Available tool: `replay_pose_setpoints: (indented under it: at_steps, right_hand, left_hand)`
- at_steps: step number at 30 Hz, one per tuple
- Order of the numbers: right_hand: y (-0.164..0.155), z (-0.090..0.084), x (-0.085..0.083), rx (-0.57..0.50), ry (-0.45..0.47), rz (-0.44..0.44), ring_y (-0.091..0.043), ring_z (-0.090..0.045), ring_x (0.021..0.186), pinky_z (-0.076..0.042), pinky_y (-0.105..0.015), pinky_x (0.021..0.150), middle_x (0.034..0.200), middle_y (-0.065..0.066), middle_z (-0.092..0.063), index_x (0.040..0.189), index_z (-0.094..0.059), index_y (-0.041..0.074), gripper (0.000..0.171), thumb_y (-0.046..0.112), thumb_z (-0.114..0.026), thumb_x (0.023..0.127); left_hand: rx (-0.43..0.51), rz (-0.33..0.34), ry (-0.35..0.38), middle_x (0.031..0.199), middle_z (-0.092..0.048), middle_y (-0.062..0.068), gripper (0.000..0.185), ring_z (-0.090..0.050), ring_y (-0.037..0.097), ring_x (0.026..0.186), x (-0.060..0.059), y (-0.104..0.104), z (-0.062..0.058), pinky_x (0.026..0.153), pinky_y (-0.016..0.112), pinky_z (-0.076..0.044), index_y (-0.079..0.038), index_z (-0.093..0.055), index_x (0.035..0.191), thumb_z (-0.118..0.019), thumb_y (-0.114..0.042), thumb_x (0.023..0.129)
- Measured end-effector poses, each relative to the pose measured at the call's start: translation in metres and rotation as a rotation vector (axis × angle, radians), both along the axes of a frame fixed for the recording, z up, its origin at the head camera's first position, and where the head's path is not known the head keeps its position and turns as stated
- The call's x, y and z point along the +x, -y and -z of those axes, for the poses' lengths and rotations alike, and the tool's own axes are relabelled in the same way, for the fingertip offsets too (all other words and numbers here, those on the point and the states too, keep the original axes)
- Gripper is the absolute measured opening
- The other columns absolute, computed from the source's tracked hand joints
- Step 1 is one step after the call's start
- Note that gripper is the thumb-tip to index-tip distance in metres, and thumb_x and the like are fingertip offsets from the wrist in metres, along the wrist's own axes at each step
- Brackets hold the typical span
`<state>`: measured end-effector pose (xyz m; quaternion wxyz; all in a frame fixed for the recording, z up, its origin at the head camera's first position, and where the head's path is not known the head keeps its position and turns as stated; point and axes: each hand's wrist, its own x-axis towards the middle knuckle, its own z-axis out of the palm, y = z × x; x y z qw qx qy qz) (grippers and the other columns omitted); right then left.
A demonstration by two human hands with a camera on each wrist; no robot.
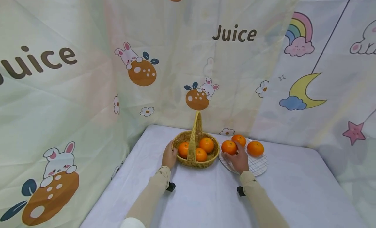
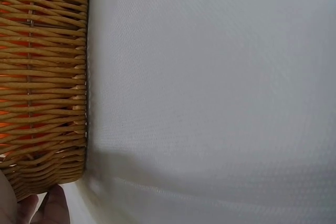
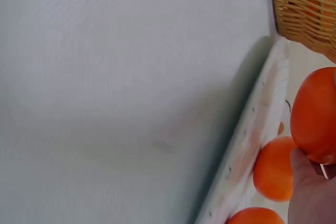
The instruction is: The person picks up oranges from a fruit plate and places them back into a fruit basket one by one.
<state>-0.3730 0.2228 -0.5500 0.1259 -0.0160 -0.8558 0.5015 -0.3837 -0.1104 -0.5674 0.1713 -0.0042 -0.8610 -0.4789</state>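
A wicker basket [image 1: 211, 158] with a tall handle stands on the table, holding three oranges. My left hand [image 1: 169, 155] grips its left end; in the left wrist view, fingertips [image 2: 55, 205] touch the woven wall low down. On the right, my right hand [image 1: 240, 158] holds an orange [image 1: 228, 147] between thumb and fingers at the left side of a round white plate [image 1: 258, 168]. That held orange [image 3: 315, 116] looks raised over the plate in the right wrist view. Two more oranges, one behind [image 1: 239, 139] and one to the right [image 1: 255, 148], lie on the plate.
A white cloth covers the table [image 1: 202, 195]. Printed curtains [image 1: 235, 64] hang close behind it and along both sides. The plate's left edge lies right beside the basket. Small black devices [image 1: 241, 191] sit under both wrists.
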Motion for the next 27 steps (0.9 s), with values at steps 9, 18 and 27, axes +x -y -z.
replay_pose_setpoints:
  at_steps: [9, 18, 27]
  right_hand:
    - [-0.004, -0.009, 0.012, 0.068, -0.073, 0.025, -0.036, -0.043, 0.128, -0.04, -0.053, 0.106, 0.145, -0.017, -0.043, 0.148, -0.037, 0.004, 0.078, 0.013, -0.078, 0.083]
    - [0.001, -0.008, 0.007, 0.031, -0.075, -0.006, -0.037, -0.043, 0.129, -0.039, -0.053, 0.106, 0.146, -0.016, -0.042, 0.148, -0.037, 0.005, 0.079, 0.014, -0.079, 0.082]
    - [0.017, -0.026, -0.003, 0.015, -0.151, -0.053, -0.036, -0.046, 0.129, -0.041, -0.05, 0.104, 0.146, -0.017, -0.043, 0.149, -0.035, 0.003, 0.081, 0.015, -0.079, 0.082]
  left_hand:
    - [0.0, 0.007, 0.01, 0.146, -0.043, 0.023, 0.049, -0.039, 0.035, 0.136, 0.001, 0.0, -0.002, 0.112, 0.047, -0.032, 0.005, -0.037, 0.146, -0.045, -0.008, 0.099]
    - [0.0, 0.005, 0.01, 0.144, -0.044, 0.024, 0.048, -0.04, 0.035, 0.135, 0.004, 0.0, -0.004, 0.112, 0.048, -0.032, 0.007, -0.038, 0.145, -0.047, -0.005, 0.099]
    - [0.02, 0.01, -0.002, 0.145, -0.043, 0.024, 0.049, -0.04, 0.035, 0.135, 0.0, 0.0, -0.001, 0.112, 0.049, -0.033, 0.006, -0.038, 0.145, -0.047, -0.007, 0.099]
